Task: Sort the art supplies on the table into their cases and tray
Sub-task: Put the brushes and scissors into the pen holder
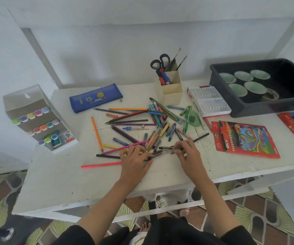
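left hand (pixel 135 159) curled round a few dark pens (pixel 154 154) at the near edge of the pencil pile (pixel 135 121) — right hand (pixel 189 154) pinches a black marker (pixel 166 148). pile sits mid-table (pixel 54 174); blue pencil case (pixel 95 98) behind it, black tray (pixel 249 107) far right.

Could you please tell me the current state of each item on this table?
Blue pencil case: flat, looks zipped.
Oil pastel box: open, looks empty.
Black tray: holds cups, tape.
Organiser: upright, holding scissors.
Left hand: gripping dark pens.
Right hand: pinching black pen.
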Demonstrator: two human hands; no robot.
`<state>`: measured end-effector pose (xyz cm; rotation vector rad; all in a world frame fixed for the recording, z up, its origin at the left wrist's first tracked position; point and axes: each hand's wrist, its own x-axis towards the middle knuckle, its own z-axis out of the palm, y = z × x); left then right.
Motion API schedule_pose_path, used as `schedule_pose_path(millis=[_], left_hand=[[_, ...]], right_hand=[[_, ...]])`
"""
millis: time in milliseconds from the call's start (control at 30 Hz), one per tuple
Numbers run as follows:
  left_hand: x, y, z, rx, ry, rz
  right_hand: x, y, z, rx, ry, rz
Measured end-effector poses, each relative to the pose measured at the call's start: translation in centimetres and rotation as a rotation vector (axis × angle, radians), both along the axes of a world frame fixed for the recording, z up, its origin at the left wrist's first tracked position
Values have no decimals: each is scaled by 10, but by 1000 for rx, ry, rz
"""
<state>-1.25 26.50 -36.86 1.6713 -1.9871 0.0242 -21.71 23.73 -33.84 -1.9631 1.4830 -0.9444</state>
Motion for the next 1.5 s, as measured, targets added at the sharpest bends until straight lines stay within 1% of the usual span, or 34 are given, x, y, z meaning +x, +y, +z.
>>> schedule_pose_path(millis=[133, 267, 367, 500, 567, 633, 733, 867, 933, 1000, 1067, 1167, 1267, 1400, 1500], left_hand=[[-1, 0, -3, -3, -59, -8], [-2, 1, -3, -24, -2, -22], [-2, -2, 0, -44, 144, 12], [-2, -19, 28, -29, 511, -16], [-1, -31, 47, -22, 628, -16], [0, -45, 65, -6, 680, -3], [0, -68, 85, -10, 706, -3], [-7, -104, 109, -66, 743, 43], [-11, -122, 121, -100, 755, 61], [-14, -140, 129, -136, 745, 75], [-20, -158, 131, -161, 705, 103], [-28, -180, 128, -189, 600, 152], [-37, -193, 122, -196, 491, 195], [-42, -205, 108, -124, 353, 215], [-47, -206, 101, -33, 363, 203]], right_hand=[[-4, -3, 4, -5, 28, 7], [-7, -7, 7, -16, 74, -2], [-8, -15, 13, -37, 85, -14], [-13, -28, 24, -27, 6, -54], [-15, -37, 27, -12, -59, -75], [-18, -47, 30, 7, -108, -91], [-21, -62, 40, 62, -153, -91], [-27, -100, 63, 147, -151, -68], [-29, -124, 78, 144, -169, -42], [-27, -149, 91, 92, -173, -28], [-22, -174, 102, 21, -192, -14], [-9, -204, 111, -33, -219, 36], [2, -227, 106, -84, -141, 61], [15, -249, 87, -67, -24, 59], [27, -253, 78, -40, 68, 121]])
